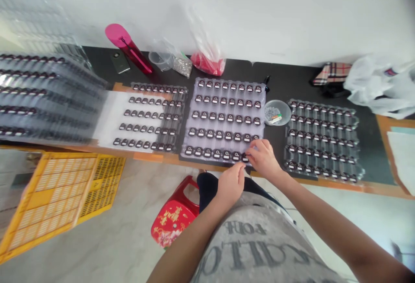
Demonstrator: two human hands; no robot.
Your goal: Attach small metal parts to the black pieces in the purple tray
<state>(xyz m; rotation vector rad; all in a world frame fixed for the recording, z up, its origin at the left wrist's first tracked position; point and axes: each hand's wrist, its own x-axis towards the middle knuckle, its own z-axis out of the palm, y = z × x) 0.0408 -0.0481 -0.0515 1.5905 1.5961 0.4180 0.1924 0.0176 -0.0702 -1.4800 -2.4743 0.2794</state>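
In front of me lies a clear plastic tray [223, 109] with rows of small black parts [228, 136], each bearing a white mark. My right hand [264, 157] is at the tray's near right corner, its fingers pinched on the last black part [245, 158] of the front row. Just left of it and lower, at the tray's front edge, is my left hand [231, 182], thumb and fingers pressed together. Whatever may be between those fingertips is too small to make out.
Similar filled trays lie left [168, 119] and right [324, 140], with a tall tray stack [48, 97] far left. A round tub [278, 112] of small clear pieces sits beside the middle tray. A red stool [175, 214] and yellow crate [61, 192] stand below.
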